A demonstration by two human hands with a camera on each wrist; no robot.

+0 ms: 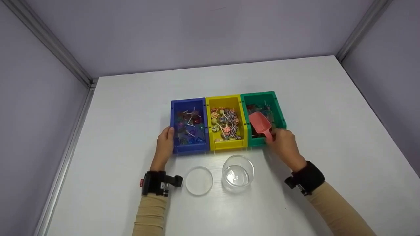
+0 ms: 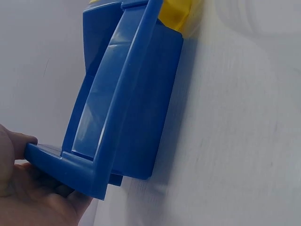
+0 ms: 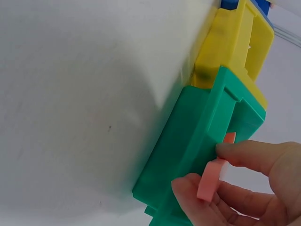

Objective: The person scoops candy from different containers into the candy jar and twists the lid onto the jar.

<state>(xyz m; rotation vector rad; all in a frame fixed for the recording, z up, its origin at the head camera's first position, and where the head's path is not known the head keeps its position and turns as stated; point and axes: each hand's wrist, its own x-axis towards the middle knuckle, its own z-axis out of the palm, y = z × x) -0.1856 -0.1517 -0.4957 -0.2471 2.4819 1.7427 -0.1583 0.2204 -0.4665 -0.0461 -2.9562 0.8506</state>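
With my right hand (image 1: 284, 145) I pinch the handle of a pink scoop (image 1: 260, 123), its bowl over the green bin (image 1: 279, 113). In the right wrist view thumb and fingers close around the scoop's handle (image 3: 210, 181) right at the bin's front rim. The green bin holds small wrapped candies, partly hidden by the scoop. My left hand (image 1: 164, 144) grips the outer side rim of the blue bin (image 1: 192, 149), thumb on top and fingers underneath in the left wrist view. Candies and lollipops lie inside the blue bin. Between them, the yellow bin (image 1: 228, 145) holds swirl lollipops.
A clear round jar (image 1: 238, 173) stands uncovered in front of the yellow bin. To its left a clear round lid (image 1: 199, 181) lies flat on the white table (image 1: 131, 105). Pale panels (image 1: 197, 32) enclose the table at the back and sides.
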